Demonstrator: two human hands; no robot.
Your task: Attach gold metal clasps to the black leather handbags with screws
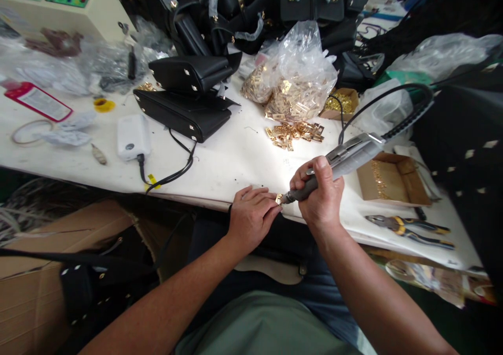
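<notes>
My right hand [320, 192] is wrapped round a grey electric screwdriver [356, 153], its lever on top and a cable running from its back end. The screwdriver's tip points left and meets a small gold metal fitting [279, 199] at the table's front edge. My left hand [253, 213] pinches that fitting between thumb and fingers, with the other fingers resting along the table edge. A loose pile of gold fittings [293, 133] lies beyond my hands, in front of a clear plastic bag [302, 77] filled with more of them.
Two black handbags [184, 114] lie stacked at centre left, beside a white power bank [133, 137] with a black cable. On the right are pliers [408, 226], a cardboard tray of small gold pieces [418, 179] and another small box [351, 100]. More black bags crowd the back.
</notes>
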